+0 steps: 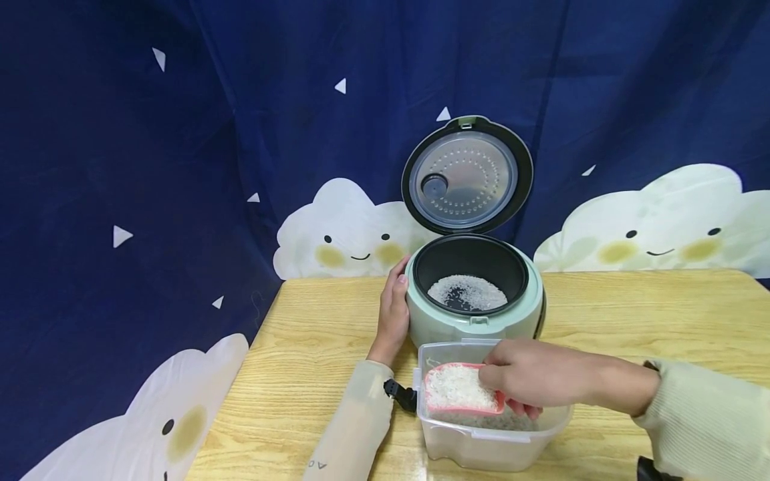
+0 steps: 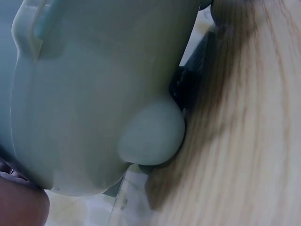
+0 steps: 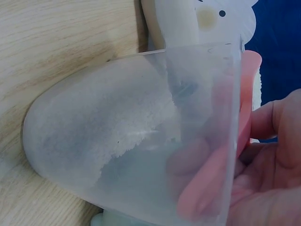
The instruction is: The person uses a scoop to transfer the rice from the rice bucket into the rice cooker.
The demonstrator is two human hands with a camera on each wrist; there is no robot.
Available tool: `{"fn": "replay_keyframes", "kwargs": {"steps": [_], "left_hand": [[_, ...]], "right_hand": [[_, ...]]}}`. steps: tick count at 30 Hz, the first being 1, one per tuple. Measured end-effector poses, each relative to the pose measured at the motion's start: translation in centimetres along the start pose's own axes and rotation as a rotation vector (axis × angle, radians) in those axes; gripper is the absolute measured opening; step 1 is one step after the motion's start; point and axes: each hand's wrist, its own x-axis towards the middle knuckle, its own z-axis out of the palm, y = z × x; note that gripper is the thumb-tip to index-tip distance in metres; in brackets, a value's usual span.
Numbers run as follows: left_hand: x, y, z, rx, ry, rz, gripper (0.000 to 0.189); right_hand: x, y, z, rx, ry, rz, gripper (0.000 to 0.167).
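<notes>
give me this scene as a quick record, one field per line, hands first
left hand: the left hand rests against the cooker's side
right hand: the right hand grips the pink scoop at the box's mouth
scoop load: heaped white rice
box: clear plastic box, more rice inside, in front of the cooker
cooker: pale green rice cooker, lid raised
inner pot: black pot, some rice on its bottom, dark base showing through
surface: wood-grain table
backdrop: dark blue curtain with smiling clouds
</notes>
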Motion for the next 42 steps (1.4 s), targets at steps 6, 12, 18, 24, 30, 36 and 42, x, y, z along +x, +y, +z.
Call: {"fn": "replay_keyframes", "kwargs": {"steps": [6,12,18,24,30,36,42], "left_hand": [[0.0,0.0,0.0,0.002,0.001,-0.002,0.053],[0.0,0.1,0.0,0.022,0.002,-0.001,0.053],[-0.1,0.1,-0.1,0.046,0.006,-0.014,0.053],[-0.1,0.1,-0.1,0.058,0.006,-0.009,0.053],[-0.1,0.0,-0.1,0.055,0.007,-0.011,0.053],[-0.1,0.0,-0.1,0.047,0.004,-0.020,0.054],[-0.1,0.1,-0.1,0.045,-0.001,-0.011,0.053]], "right_hand": [[0.1,0.1,-0.2,0.043,-0.012,-0.035,0.026],[0.2,0.4,-0.5,0.070,-0.009,-0.095,0.027],[0.4,0.3,-0.9,0.090,0.009,-0.112,0.028],[0.3,-0.1,-1.8,0.096,0.012,-0.102,0.026],[0.2,-0.4,-2.5,0.097,0.061,-0.063,0.025],[0.0,-0.6,-3.2,0.106,0.105,-0.039,0.023],[-0.2,-0.8,-4.3,0.115,0.120,0.025,0.026]]}}
